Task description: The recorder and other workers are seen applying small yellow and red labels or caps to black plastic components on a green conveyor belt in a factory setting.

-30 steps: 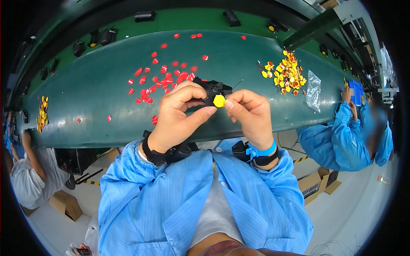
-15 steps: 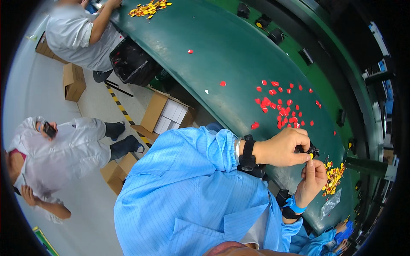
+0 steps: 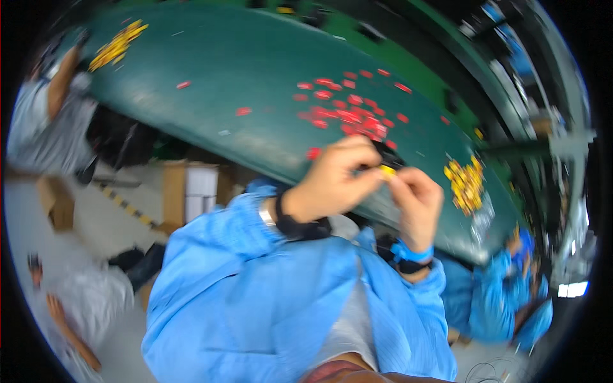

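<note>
My left hand (image 3: 338, 177) grasps a motion-blurred black part (image 3: 387, 155); my right hand (image 3: 418, 203) pinches the yellow piece (image 3: 387, 171) just beside it, near scattered red pieces (image 3: 353, 117) on the green tabletop (image 3: 255, 70).

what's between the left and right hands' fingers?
In the head view, a small yellow piece, blurred; a black device shows just above it.
</note>
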`<state>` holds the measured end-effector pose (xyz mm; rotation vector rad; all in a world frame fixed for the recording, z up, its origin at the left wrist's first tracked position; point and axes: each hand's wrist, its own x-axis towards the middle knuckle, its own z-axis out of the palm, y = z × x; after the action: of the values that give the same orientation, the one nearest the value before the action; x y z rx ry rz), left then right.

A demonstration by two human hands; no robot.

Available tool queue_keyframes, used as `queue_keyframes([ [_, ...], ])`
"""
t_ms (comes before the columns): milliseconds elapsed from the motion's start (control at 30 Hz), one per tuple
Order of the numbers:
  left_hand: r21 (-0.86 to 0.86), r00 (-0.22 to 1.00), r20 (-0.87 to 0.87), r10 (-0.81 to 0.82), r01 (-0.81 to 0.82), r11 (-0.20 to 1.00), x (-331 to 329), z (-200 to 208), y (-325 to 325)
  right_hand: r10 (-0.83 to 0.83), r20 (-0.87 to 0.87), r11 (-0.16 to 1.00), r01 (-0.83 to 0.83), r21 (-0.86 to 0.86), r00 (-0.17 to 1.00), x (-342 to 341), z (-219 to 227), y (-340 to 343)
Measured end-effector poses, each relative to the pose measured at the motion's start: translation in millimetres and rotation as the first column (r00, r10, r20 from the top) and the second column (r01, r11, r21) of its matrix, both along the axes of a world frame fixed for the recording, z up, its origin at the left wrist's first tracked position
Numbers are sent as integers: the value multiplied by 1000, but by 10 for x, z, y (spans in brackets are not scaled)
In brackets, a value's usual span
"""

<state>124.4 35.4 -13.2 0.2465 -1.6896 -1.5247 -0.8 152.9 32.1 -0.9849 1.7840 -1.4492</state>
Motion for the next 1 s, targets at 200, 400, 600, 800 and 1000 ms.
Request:
queue_keyframes([
  [200,208,991,8,-132,127,970,91,9,2,12,228,1000,-9,-15,974,37,-38,3],
  [400,157,966,123,-229,208,965,56,-4,13,-15,244,1000,16,-2,970,-33,-98,94],
  [600,63,960,127,-250,243,968,-27,-35,-7,-25,233,999,33,-31,972,-76,-188,128],
  [800,150,966,217,-141,109,983,-139,-54,72,-35,-40,998,33,-50,999,40,-235,143],
  [1000,9,980,167,-110,110,994,-282,-96,93,-52,76,992,60,-109,996,-37,-303,168],
])
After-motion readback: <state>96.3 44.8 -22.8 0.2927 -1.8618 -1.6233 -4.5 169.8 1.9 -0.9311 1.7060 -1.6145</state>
